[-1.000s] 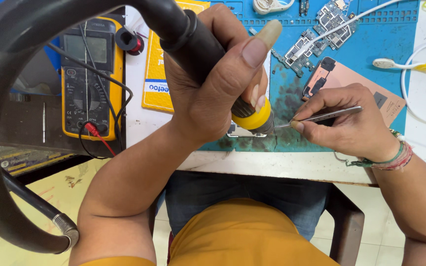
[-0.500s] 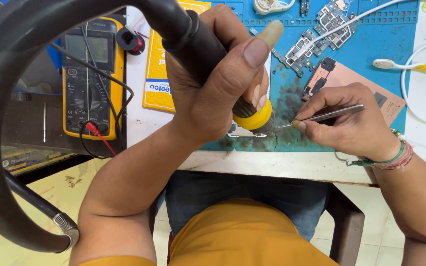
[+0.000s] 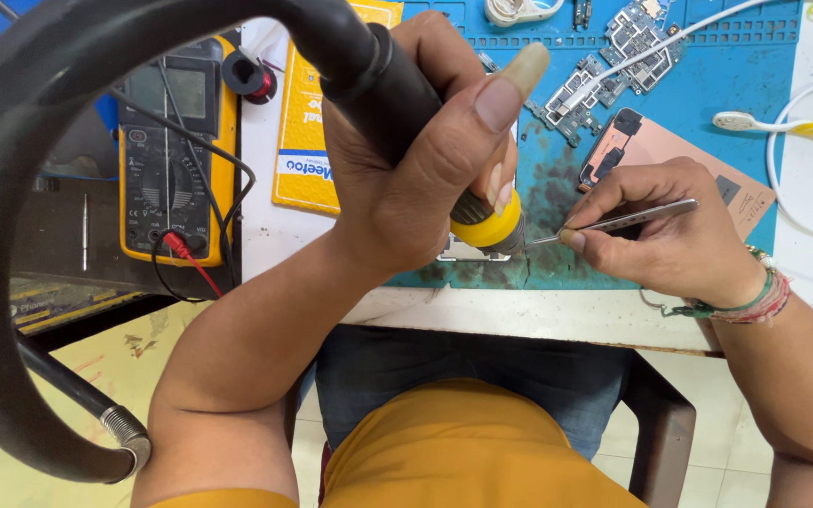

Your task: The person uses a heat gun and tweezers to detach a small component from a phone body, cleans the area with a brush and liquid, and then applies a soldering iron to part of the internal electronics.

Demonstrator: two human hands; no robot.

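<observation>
Hose: a thick black hose [image 3: 11,188] loops down the left edge and runs up into the tool handle.
Multimeter: a yellow multimeter [image 3: 176,150] lies left on the bench, red and black leads plugged in.
Left hand: the left hand [image 3: 425,160] is clamped around the black hot-air handpiece [image 3: 397,103], thumb along it, its yellow collar and nozzle aimed down at the blue work mat [image 3: 557,202].
Workpiece: a small part under the nozzle, near the mat's front edge, is mostly hidden.
Right hand: the right hand [image 3: 670,235] pinches metal tweezers [image 3: 613,223], fingers closed on them, tip just beside the nozzle.
Behind: circuit boards [image 3: 604,66] and a copper-coloured phone panel [image 3: 679,155].
Far right: white cable [image 3: 783,122].
</observation>
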